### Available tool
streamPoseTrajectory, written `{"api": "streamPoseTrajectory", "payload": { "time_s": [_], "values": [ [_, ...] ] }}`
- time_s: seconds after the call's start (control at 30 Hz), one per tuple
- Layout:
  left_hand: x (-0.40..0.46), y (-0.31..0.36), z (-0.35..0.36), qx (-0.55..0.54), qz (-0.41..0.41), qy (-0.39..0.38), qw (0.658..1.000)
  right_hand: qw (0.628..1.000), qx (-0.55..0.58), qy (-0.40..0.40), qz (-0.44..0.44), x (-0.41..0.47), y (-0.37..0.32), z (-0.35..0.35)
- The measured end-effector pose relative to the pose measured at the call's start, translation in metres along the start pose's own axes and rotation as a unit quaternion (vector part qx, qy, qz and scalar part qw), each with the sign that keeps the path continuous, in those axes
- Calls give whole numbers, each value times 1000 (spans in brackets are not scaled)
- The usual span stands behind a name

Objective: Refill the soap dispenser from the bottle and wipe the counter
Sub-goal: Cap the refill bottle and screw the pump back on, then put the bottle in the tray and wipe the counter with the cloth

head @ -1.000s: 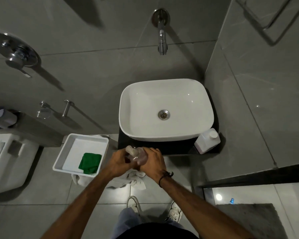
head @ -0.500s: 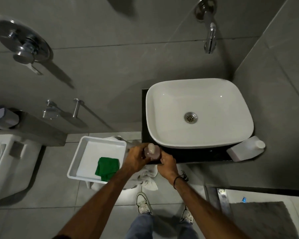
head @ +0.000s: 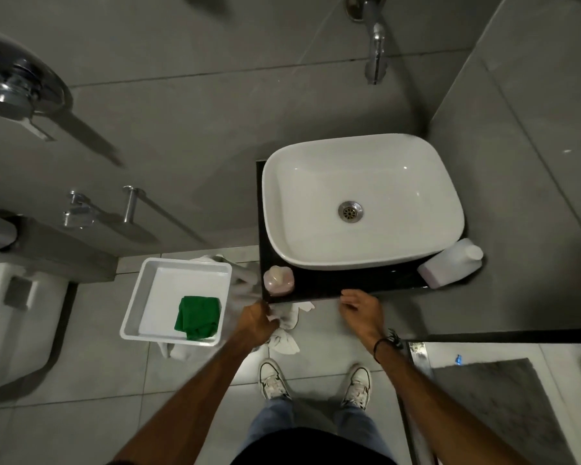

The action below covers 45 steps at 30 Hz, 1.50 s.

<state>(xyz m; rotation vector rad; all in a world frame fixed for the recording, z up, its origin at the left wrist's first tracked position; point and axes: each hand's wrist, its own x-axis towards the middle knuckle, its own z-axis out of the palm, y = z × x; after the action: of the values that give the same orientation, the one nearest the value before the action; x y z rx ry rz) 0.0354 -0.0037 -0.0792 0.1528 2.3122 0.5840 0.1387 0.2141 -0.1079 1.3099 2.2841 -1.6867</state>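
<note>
The pinkish soap dispenser (head: 278, 280) stands by itself on the front left corner of the black counter (head: 359, 284), beside the white basin (head: 413, 246). A white refill bottle (head: 450, 263) with its cap on lies tilted at the counter's right end. My left hand (head: 255, 322) hovers just below the counter edge, under the dispenser, blurred, fingers loosely curled with nothing in them. My right hand (head: 361, 310) is at the counter's front edge, fingers apart and empty. A green cloth (head: 198, 317) lies in a white tray (head: 141, 307) to the left.
A white rag (head: 287, 340) lies on the floor tiles under my left hand. A wall tap (head: 376, 55) hangs above the basin. A toilet (head: 10, 313) stands at far left. A grey mat (head: 497, 407) lies at the lower right. My shoes (head: 272, 380) stand below the counter.
Both hands have let go of the dispenser, which now stands on the counter's left corner. The hands have drawn back toward me and apart. The view has shifted left.
</note>
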Motion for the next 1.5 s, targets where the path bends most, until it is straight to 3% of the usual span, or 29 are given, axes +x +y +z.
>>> {"api": "streamPoseTrajectory", "payload": {
  "time_s": [0.1, 0.27, 0.53, 0.77, 0.87, 1.03, 1.13, 1.3, 1.4, 1.5],
  "values": [
    [-10, 29, 30, -15, 37, -63, 997, 997, -16, 74, 23, 3, 27, -61],
    [-12, 109, 83, -55, 127, -71, 988, 981, -20, 189, 32, 14, 48, -157],
    [-4, 229, 130, -196, 183, -7, 963, 989, -17, 145, -36, 49, 31, -204],
    [-16, 277, 144, -191, 255, 7, 948, 982, -1, 169, -84, 39, 37, -203],
    [-22, 281, 156, -179, 241, 45, 953, 982, 45, 131, -126, 19, 38, -195],
    [-32, 247, 144, -108, 187, 135, 967, 988, -43, 42, -141, 5, 46, -171],
    [-40, 198, 126, -97, 140, 157, 973, 973, -156, -45, -161, 0, 49, -144],
    [-66, 96, 99, -144, 52, 221, 963, 871, -410, -144, -229, -9, 47, -78],
    [-82, 32, 79, -147, -2, 261, 954, 822, -470, -186, -264, -18, 27, -33],
    [-89, -27, 51, -146, -52, 311, 938, 797, -497, -202, -277, -22, 3, 10]
  ]
}}
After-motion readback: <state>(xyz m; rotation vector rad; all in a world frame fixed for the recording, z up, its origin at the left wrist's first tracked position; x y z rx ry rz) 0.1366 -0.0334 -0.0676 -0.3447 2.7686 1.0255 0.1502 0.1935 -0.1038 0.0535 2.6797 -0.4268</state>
